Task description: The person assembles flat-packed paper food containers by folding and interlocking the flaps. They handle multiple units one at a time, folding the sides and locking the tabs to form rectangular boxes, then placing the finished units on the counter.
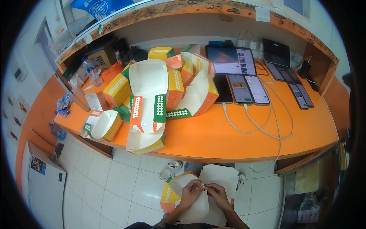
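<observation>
White cardboard filled the bottom of the view: an unfolded food box (198, 192), white inside with orange and yellow print outside, sat low in front of the person, below the edge of the orange counter (236, 133). Left hand (189, 192) was curled on the box's middle flap, fingers pinched narrow on the cardboard edge. Right hand (218, 192) met it from the other side, fingertips almost touching the left's, pinched on the same flap. Both forearms came up from the lower edge, close together.

Up on the counter, a heap of folded boxes (152, 91) of the same kind lay open and tumbled, some hanging over the near edge. Just right of the heap stood a tablet (230, 60) with a lit screen, and before it a row of phones (244, 89), white cables (263, 126) looping off them toward the counter's edge. More phones (299, 95) lay further right. Pale floor tiles (114, 179) spread under the counter, sandals (170, 170) beside the box.
</observation>
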The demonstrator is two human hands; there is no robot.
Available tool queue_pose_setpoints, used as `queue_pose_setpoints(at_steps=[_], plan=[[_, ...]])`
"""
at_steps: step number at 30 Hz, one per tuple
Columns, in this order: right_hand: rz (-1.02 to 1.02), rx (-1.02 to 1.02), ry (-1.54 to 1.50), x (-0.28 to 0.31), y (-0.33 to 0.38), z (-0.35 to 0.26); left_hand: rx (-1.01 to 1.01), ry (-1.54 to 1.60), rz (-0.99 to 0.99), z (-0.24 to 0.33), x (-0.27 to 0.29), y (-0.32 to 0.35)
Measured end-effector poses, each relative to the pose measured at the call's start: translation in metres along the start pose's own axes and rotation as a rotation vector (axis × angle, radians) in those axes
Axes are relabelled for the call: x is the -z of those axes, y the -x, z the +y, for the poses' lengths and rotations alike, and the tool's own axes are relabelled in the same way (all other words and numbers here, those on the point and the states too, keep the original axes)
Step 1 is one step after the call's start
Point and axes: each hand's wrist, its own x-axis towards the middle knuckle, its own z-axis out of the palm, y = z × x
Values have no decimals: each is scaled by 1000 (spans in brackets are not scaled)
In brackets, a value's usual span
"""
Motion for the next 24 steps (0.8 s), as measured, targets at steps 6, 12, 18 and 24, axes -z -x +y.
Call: queue_pose_setpoints(at_steps=[6,12,18,24], plan=[[-9,-5,306,7,-6,-12,88,-54,-94,4,4,-5],[-143,-85,394,23,-22,-26,178,-52,-279,1,13,-12],[-122,-94,600,21,-27,-21,132,-237,-357,8,23,-16],[102,-41,601,24,-29,-7,122,-353,-474,52,13,3]])
